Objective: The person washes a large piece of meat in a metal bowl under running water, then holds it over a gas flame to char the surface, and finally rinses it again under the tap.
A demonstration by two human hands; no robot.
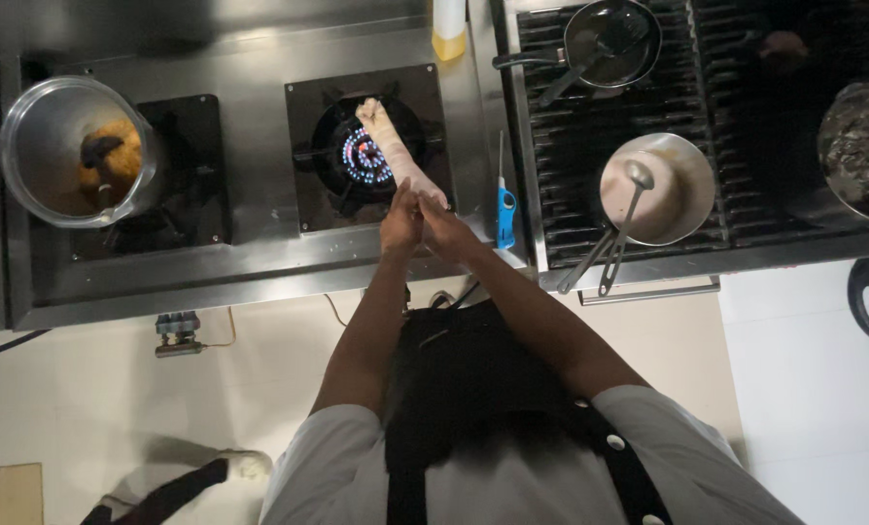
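Trotter [396,151] is singeing over the lit burner [366,156], left hand [400,222] and right hand [444,228] both clamping its near end; skin looking pale, mostly unscorched.

Near end of pale meat piece [396,146] hidden inside both hands. Dark pot [867,146] cut by right edge. Pale bottle [448,24] cut by top edge.
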